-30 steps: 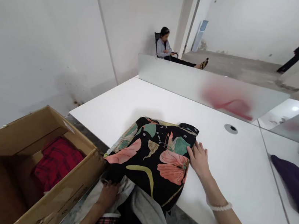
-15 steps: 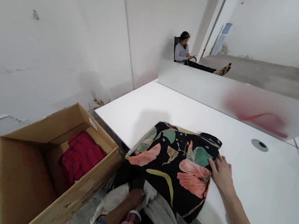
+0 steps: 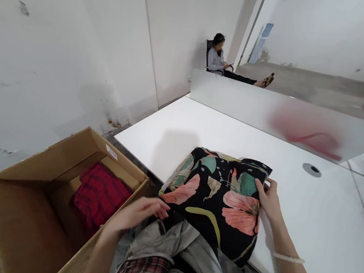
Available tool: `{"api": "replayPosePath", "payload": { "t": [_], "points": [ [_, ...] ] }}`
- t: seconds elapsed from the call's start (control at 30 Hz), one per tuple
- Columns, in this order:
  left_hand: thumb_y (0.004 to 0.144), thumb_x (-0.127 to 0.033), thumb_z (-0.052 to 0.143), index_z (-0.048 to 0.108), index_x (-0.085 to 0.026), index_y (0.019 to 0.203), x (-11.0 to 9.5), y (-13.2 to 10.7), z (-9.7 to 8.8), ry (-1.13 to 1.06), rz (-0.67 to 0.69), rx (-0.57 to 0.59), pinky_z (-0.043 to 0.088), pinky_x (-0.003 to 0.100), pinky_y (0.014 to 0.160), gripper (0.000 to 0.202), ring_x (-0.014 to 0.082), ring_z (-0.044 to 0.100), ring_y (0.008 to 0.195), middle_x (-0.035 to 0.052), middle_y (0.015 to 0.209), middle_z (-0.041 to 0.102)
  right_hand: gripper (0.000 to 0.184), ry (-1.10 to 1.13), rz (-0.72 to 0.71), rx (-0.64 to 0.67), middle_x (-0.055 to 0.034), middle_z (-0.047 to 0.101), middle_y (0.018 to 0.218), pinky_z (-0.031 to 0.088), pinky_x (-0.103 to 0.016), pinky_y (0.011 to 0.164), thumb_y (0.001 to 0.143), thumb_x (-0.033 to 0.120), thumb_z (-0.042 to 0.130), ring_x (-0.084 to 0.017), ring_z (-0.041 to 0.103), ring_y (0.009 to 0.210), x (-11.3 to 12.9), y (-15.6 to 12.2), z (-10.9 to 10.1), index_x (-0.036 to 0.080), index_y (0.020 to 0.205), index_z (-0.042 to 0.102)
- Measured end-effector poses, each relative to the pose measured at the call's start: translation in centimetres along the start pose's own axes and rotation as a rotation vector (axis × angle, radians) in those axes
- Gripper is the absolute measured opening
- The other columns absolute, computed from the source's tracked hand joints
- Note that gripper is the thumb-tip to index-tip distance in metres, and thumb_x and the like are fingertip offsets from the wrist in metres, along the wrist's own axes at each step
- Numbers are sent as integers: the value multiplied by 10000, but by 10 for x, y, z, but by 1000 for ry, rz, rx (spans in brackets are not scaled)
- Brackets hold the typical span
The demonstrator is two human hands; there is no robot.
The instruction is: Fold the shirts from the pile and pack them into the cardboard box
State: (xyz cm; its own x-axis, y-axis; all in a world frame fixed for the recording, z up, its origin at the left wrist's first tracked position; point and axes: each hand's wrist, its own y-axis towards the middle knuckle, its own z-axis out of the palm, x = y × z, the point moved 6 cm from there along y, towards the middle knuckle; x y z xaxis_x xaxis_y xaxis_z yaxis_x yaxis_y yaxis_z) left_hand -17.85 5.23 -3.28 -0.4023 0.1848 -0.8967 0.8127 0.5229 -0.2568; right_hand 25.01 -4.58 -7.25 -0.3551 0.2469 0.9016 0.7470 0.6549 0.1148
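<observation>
A folded black floral garment (image 3: pixel 211 201) with coral flowers and green leaves lies at the front edge of the white table, its lower part reaching past the edge. My right hand (image 3: pixel 270 198) pinches its right side, thumb on top and the other fingers curled round the edge. At the left corner of the cloth is my left hand (image 3: pixel 144 210), its fingers stretched out beside the fabric. Whether those fingertips touch the cloth I cannot tell.
An open cardboard box (image 3: pixel 21 218) stands on the left, a red plaid garment (image 3: pixel 101 195) inside. The white table (image 3: pixel 141 137) has a cable hole (image 3: pixel 312 169) and a low frosted partition (image 3: pixel 234 101) behind it. Beyond, a person (image 3: pixel 216 57) sits on a chair.
My left hand has come up from my lap to the garment's left corner. My right hand now curls round the right edge rather than lying beside it. The view has shifted slightly.
</observation>
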Motion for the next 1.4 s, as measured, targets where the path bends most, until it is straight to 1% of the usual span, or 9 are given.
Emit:
{"api": "replayPosePath", "payload": {
  "t": [0.07, 0.13, 0.37, 0.57, 0.7, 0.83, 1.0, 1.2, 1.4],
  "points": [
    [931, -502, 292, 644, -190, 1043, -37, 11, -50, -15, 117, -296, 499, 325, 780, 483, 194, 652, 804, 59, 867, 709, 823, 109, 106, 3, -101, 674, 953, 551, -344, 671, 725, 597, 630, -232, 656, 809, -2, 8, 8, 189, 1357, 298],
    [889, -544, 389, 582, -213, 1144, -64, 44, -72, 116, 141, -422, 481, 326, 822, 461, 211, 636, 931, 54, 977, 697, 959, 145, 163, -15, -138, 645, 1077, 550, -358, 755, 693, 571, 673, -246, 648, 912, -2, 15, 13, 176, 1427, 198],
    [699, -665, 577, 290, -73, 1400, -79, 220, -29, 652, 138, -70, 200, 481, 1085, 962, 384, 244, 1363, 229, 1493, 264, 876, 46, 93, -100, -188, 529, 1286, 457, -396, 943, 651, 488, 667, -274, 558, 1114, -3, 21, 16, 105, 1377, 359],
    [796, -638, 451, 488, -91, 1216, -60, 258, -14, 685, 205, -1, 142, 508, 1079, 690, 372, 257, 1334, 225, 1411, 389, 486, -14, 1, -41, -115, 668, 936, 470, -433, 818, 685, 538, 579, -259, 598, 872, 5, 8, 21, 146, 971, 605],
    [805, -615, 475, 500, -137, 1196, -58, 235, -1, 638, 317, 29, 147, 448, 1095, 618, 330, 267, 1336, 167, 1402, 413, 391, -48, -83, -117, -84, 632, 935, 453, -401, 804, 730, 513, 524, -240, 572, 881, 9, 2, 21, 186, 945, 550],
    [709, -550, 654, 500, -167, 1158, -60, 203, 16, 543, 355, 53, 363, 370, 956, 610, 296, 512, 1114, 137, 1216, 564, 390, -4, -54, -116, -61, 602, 873, 451, -388, 762, 693, 517, 558, -229, 559, 831, 10, 8, 26, 195, 909, 518],
    [804, -428, 585, 431, -170, 1191, -61, 161, -5, 380, 314, -65, 452, 343, 806, 490, 242, 595, 938, 106, 1127, 608, 430, 271, 31, -17, 1, 566, 753, 451, -314, 644, 576, 480, 686, -167, 532, 684, 45, 13, 46, 195, 856, 528],
    [811, -360, 590, 373, -196, 1275, -88, 44, -72, 219, 319, -348, 410, 341, 969, 537, 217, 531, 1131, 74, 1266, 546, 359, 296, -286, 205, -12, 572, 813, 469, -320, 680, 681, 463, 660, -174, 544, 734, 179, -1, 80, 217, 916, 544],
    [711, -339, 693, 538, -190, 1079, -99, -121, -131, 53, 213, -1024, 472, 361, 928, 426, 237, 587, 1072, 51, 1131, 632, 265, 348, -794, 466, -17, 573, 888, 477, -381, 819, 768, 379, 632, -190, 557, 839, 341, -43, 146, 214, 962, 561]
  ]
}}
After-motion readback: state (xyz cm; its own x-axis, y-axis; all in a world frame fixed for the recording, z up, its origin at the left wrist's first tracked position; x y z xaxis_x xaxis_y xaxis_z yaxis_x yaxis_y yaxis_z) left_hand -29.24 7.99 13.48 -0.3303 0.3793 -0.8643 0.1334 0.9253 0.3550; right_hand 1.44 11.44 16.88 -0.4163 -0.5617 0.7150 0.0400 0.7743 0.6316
